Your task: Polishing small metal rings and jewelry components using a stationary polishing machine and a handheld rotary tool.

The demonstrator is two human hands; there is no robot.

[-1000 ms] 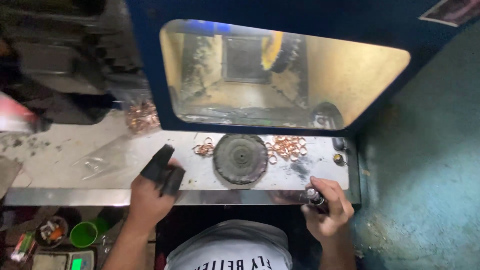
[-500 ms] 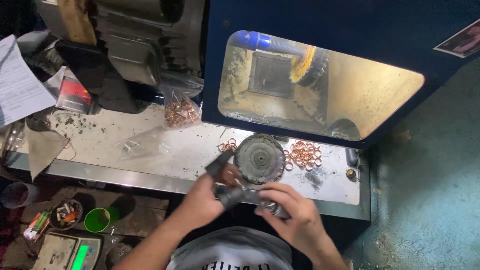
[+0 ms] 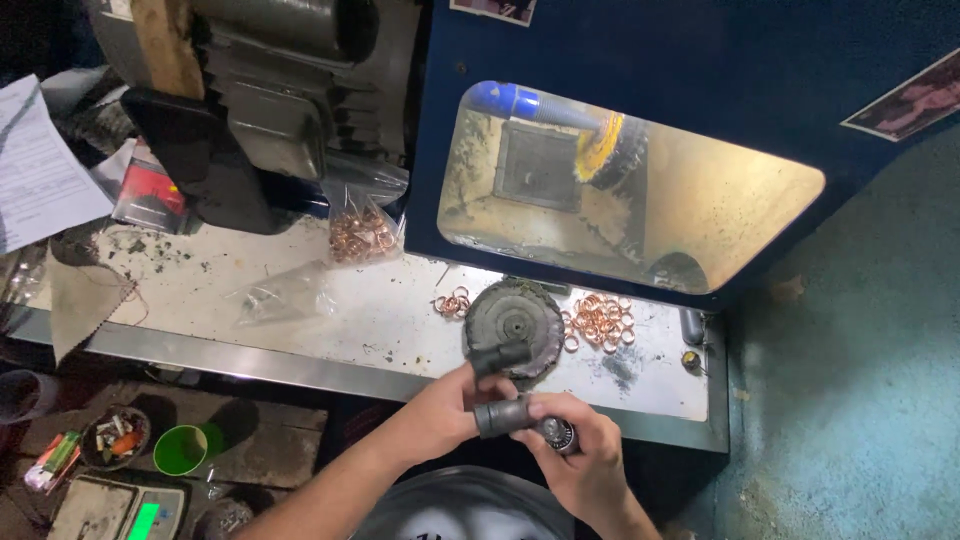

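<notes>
A short dark grey tube-shaped sleeve [image 3: 503,415] lies crosswise between both hands, just below the front edge of the worn metal bench top [image 3: 300,320]. The left hand [image 3: 445,410] closes its fingers around the sleeve's left end, and a dark finger cover on that hand [image 3: 498,358] points up toward twelve o'clock, over the lower rim of the round grey grimy disc [image 3: 513,318]. The right hand [image 3: 580,455] is curled shut around the sleeve's right end and a small knurled metal cylinder [image 3: 556,432] that touches it.

The disc lies flat on the bench at twelve o'clock from the hands. At its three o'clock lies a heap of loose copper-coloured rings [image 3: 598,320]; at its nine o'clock lies a smaller cluster of the same rings [image 3: 452,302]. Farther toward ten o'clock stand a clear plastic bag holding copper rings [image 3: 362,232] and a crumpled empty clear bag [image 3: 285,295]. Above the bench, at one o'clock, a blue machine housing [image 3: 700,90] has a lit opening with a yellow bristle wheel [image 3: 600,148]. At eight o'clock, low down, sits a green cup [image 3: 180,450].
</notes>
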